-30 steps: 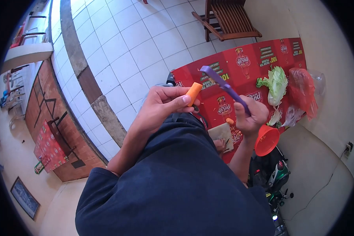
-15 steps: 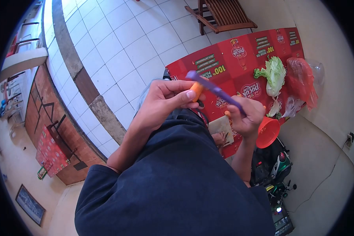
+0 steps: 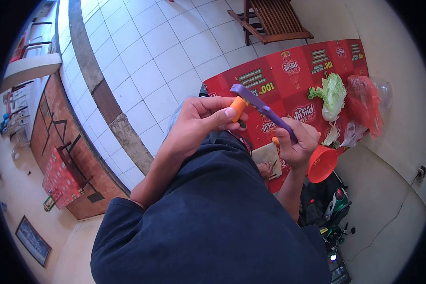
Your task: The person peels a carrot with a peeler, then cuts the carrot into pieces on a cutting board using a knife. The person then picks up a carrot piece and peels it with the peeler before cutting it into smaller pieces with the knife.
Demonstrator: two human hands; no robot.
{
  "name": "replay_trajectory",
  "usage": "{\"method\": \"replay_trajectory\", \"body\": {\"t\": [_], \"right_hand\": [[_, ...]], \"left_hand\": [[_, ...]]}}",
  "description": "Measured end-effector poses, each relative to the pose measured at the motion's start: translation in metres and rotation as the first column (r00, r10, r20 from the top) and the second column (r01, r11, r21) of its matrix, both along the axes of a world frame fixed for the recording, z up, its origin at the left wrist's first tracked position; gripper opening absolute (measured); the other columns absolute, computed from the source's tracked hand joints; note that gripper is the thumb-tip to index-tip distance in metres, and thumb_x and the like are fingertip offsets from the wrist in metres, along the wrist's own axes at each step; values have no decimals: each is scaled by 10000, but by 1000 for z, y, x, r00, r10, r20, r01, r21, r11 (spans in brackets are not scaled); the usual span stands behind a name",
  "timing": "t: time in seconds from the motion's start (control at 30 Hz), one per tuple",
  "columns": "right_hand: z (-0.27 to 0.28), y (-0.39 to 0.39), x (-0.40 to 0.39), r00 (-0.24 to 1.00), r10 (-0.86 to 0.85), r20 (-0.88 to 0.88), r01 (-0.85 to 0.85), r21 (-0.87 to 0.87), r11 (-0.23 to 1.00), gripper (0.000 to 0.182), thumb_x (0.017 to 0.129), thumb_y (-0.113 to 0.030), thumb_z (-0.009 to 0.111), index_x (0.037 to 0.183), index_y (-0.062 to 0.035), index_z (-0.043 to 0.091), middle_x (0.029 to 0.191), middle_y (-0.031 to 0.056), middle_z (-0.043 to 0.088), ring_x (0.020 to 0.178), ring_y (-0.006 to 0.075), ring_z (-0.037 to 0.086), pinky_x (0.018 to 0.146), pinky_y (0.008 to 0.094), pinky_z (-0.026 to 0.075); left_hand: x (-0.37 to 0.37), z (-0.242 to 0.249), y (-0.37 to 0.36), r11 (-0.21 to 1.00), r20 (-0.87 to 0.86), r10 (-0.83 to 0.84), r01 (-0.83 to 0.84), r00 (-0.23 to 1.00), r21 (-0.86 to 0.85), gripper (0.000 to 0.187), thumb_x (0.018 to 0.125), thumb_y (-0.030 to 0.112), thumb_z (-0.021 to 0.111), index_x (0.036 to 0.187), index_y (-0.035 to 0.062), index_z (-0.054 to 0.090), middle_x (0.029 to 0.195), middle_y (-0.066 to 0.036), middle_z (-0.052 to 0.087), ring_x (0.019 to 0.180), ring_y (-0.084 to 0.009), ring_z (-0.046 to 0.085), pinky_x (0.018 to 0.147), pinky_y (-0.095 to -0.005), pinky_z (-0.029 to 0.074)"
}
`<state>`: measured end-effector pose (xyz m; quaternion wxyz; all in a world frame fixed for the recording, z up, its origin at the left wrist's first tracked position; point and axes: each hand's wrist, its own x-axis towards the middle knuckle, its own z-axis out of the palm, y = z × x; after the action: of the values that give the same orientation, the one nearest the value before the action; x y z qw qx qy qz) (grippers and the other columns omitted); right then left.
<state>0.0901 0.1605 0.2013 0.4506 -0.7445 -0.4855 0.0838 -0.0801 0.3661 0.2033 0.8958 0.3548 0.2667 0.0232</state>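
My left hand [image 3: 201, 120] pinches a short piece of carrot [image 3: 238, 109], held above my lap. In my right hand [image 3: 298, 143] is the handle of a purple peeler [image 3: 260, 105]. The peeler's head lies against the upper end of the carrot. Below my right hand is an orange-red plastic bowl [image 3: 323, 164]. A pale cutting board [image 3: 268, 158] lies on the red table, partly hidden by my body, with another person's hand [image 3: 265, 168] at it.
The red printed table cover [image 3: 296, 94] carries a leafy green cabbage [image 3: 332, 97], a red plastic bag [image 3: 363, 104], a clear bag [image 3: 352, 134] and a clear container [image 3: 384, 92]. A wooden chair [image 3: 274, 21] stands beyond. Motorbike parts [image 3: 336, 203] show at the lower right.
The peeler has shifted slightly down relative to the carrot, and its head looks sharper. The camera view has tilted a little. Both hands keep their holds.
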Motion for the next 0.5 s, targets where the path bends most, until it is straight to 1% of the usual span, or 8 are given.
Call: {"method": "replay_trajectory", "body": {"t": [0.13,0.23,0.33,0.43,0.5], "right_hand": [[-3,4,-5,998,25,-53,-24,20,1000,176,889,-168,773,913,-4,714,566,17,525,451,157,479,455,315,343],[-5,1,-1,999,8,-43,-9,-17,1000,179,891,-171,774,913,-4,713,559,12,513,448,156,477,453,315,343],[1,4,2,999,-45,-15,44,-24,999,183,888,-174,777,912,-3,714,553,11,509,446,158,479,452,318,344],[1,8,0,999,-24,43,22,42,999,178,884,-167,778,912,-3,716,556,16,511,449,159,486,454,323,350],[-5,11,-4,1000,20,6,-20,74,997,172,885,-160,774,914,-1,716,564,25,524,456,162,496,457,325,360]], "left_hand": [[0,-1,1,1000,16,-16,16,1000,21,374,999,171,693,1275,-77,652,1074,-215,744,912,-196,760,851,-278,626],[0,0,3,1000,1,-8,8,1000,25,370,1004,172,686,1272,-80,652,1078,-216,744,911,-194,760,853,-277,625],[0,-2,4,1000,16,-12,11,1000,12,363,1009,163,676,1274,-84,649,1079,-218,743,910,-189,759,854,-280,627],[1,-1,6,1000,5,12,-12,1000,-22,368,1012,153,669,1290,-87,636,1078,-220,743,910,-185,760,856,-285,630],[2,0,6,999,20,20,-19,1000,-25,370,1014,148,666,1297,-87,632,1080,-221,743,908,-182,760,857,-289,631]]}}
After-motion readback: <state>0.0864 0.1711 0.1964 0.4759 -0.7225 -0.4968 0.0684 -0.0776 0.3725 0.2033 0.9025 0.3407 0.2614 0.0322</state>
